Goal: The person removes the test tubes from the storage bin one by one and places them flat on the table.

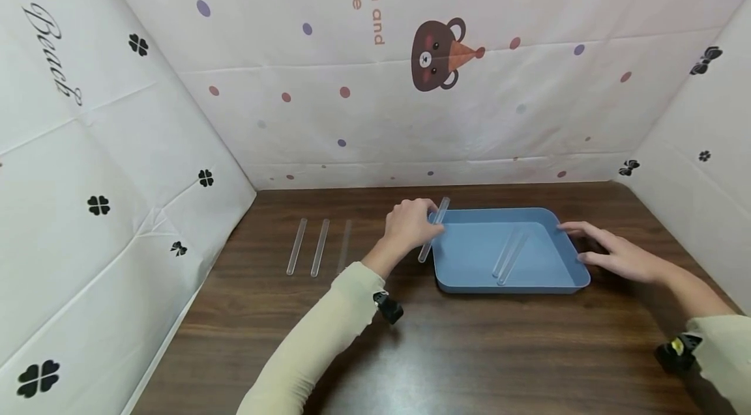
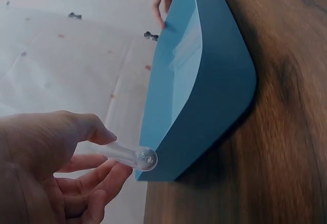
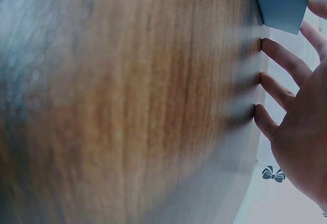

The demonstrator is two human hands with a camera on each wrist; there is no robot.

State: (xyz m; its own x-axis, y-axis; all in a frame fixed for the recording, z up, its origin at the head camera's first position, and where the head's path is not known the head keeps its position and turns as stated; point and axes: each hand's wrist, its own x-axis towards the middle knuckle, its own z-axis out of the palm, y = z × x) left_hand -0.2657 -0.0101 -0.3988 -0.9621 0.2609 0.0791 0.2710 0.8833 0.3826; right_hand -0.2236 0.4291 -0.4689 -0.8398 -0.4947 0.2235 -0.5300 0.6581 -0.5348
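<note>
My left hand (image 1: 408,227) pinches a clear test tube (image 1: 427,251) between thumb and fingers at the left end of a blue tray (image 1: 469,288). In the left wrist view the rounded end of that test tube (image 2: 146,159) points past the fingertips, overlapping the tray's corner. Two more clear test tubes (image 1: 509,258) lie side by side in the tray. My right hand (image 1: 622,255) is at the tray's right end, index finger and thumb touching its rim. In the right wrist view the other fingers (image 3: 286,63) are spread, their tips on the table.
Left of the tray, clear test tubes (image 1: 296,247) lie in a spaced row on the brown wooden table (image 1: 469,350); the one nearest my left hand looks faint. A white printed cloth (image 1: 375,122) stands behind the table and along both sides.
</note>
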